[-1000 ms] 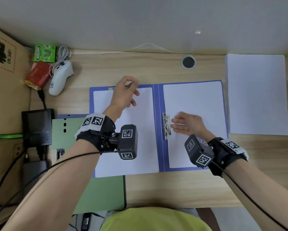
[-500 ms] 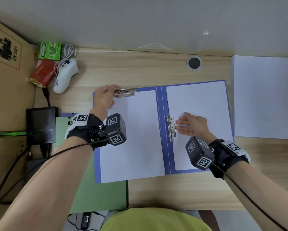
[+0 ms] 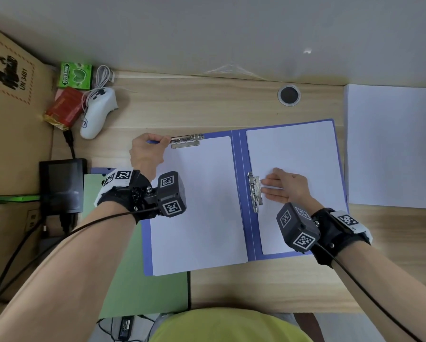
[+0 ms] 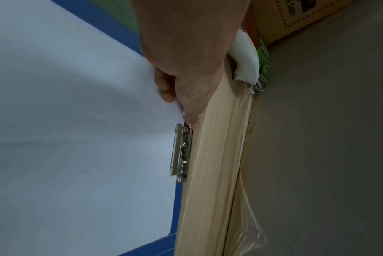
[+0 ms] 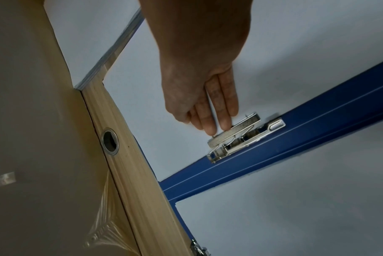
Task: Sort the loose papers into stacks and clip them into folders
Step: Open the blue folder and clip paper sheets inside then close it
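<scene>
A blue folder [image 3: 241,193] lies open on the wooden desk, with a white sheet [image 3: 202,206] on its left half and another [image 3: 293,149] on its right half. My left hand [image 3: 162,143] [image 4: 177,104] is at the folder's top left edge. Its fingers are curled and the thumb tip meets the end of the top metal clip [image 3: 187,140] [image 4: 179,152], which lies flat on the sheet. My right hand [image 3: 268,187] [image 5: 212,121] presses flat on the right sheet, straight fingertips against the spine clip [image 3: 255,191] [image 5: 241,135].
A stack of loose white paper [image 3: 389,144] lies at the right. A green folder [image 3: 138,280] pokes out under the blue one at the lower left. Far left: a white game controller [image 3: 98,114], snack packs [image 3: 65,108], a black device [image 3: 62,185], a cardboard box [image 3: 12,119].
My left hand has slid left from over the top clip to the folder's corner, and the clip now lies flat and uncovered. The right hand has stayed on the right sheet.
</scene>
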Available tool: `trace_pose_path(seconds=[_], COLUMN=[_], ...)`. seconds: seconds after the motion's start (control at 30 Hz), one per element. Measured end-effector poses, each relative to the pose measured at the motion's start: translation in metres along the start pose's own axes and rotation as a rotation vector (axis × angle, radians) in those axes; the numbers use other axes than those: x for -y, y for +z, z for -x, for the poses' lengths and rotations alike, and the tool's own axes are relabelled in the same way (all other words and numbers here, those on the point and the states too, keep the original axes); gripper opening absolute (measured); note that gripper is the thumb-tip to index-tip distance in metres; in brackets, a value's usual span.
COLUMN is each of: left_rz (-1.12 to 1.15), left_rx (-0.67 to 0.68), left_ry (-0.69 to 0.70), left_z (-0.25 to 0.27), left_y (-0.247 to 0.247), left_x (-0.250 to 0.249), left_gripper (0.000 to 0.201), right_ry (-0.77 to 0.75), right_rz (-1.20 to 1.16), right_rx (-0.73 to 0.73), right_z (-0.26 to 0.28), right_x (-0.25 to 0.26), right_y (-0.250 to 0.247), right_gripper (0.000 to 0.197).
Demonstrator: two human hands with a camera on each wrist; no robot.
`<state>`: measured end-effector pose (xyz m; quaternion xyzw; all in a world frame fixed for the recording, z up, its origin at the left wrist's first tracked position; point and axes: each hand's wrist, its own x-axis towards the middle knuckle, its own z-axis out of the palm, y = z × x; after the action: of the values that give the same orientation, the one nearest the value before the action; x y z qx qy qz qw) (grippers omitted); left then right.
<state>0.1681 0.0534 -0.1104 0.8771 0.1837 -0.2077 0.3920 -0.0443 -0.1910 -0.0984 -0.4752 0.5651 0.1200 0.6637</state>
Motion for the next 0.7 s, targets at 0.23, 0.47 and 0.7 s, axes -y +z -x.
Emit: trace_pose_path(seconds=[0.23,0.47,0.7], left_rz=[-0.081,-0.003,0.413], left_rx=[-0.02,-0.132,0.031], left_ry=[0.002,0.014,-0.012], left_z=[0.003,0.022,0.047], left_y=[-0.003,-0.022,-0.05], left_x=[-0.005,0.012,0.035], left_gripper=[0.033,0.038,0.051], right_ry=[-0.001,0.011,-0.062], right_rz=[-0.017,-0.008,-0.029], right_rx=[0.017,0.033,0.061], right_z=[0.002,0.014,0.038], right_x=[-0.003,-0.018,-0.046], right_y=[-0.001,-0.004,0.007], right_gripper=[0.025,0.019,0.016])
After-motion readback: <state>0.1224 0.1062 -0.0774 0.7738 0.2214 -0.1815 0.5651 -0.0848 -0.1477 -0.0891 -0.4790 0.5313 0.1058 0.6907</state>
